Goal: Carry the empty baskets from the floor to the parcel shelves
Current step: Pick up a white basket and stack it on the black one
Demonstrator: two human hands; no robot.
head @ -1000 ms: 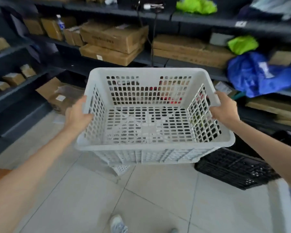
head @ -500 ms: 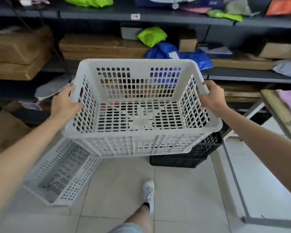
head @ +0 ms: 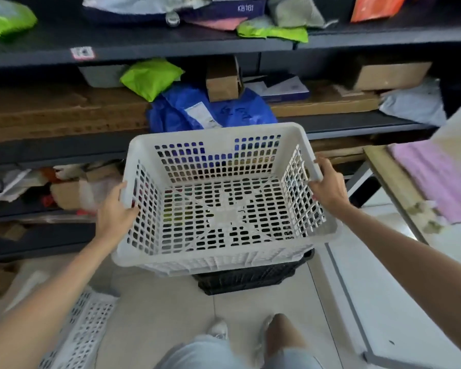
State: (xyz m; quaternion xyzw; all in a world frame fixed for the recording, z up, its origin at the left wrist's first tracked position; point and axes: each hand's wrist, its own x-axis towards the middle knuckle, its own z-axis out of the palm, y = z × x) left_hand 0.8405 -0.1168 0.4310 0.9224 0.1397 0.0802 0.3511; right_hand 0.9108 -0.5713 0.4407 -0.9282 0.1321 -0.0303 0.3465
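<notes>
An empty white perforated basket (head: 218, 139) hangs in the air in front of me, level with the lower shelves. My left hand (head: 115, 211) grips its left rim and my right hand (head: 329, 186) grips its right rim. A black basket (head: 248, 279) sits on the floor directly beneath it. Another white basket (head: 83, 328) lies on the floor at the lower left. The dark parcel shelves (head: 357, 123) stand right behind the held basket, filled with parcels.
A blue bag (head: 186, 113), green parcels (head: 149, 78) and cardboard boxes (head: 222, 81) crowd the shelf ahead. A table with a pink cloth (head: 434, 179) stands at the right. A pale platform edge (head: 351, 296) runs along the floor on the right. My legs and shoes (head: 218, 328) are below.
I have turned right and stepped along the shelves with the white basket held in both hands. The basket now sits over the black basket, closer to the blue bag's shelf.
</notes>
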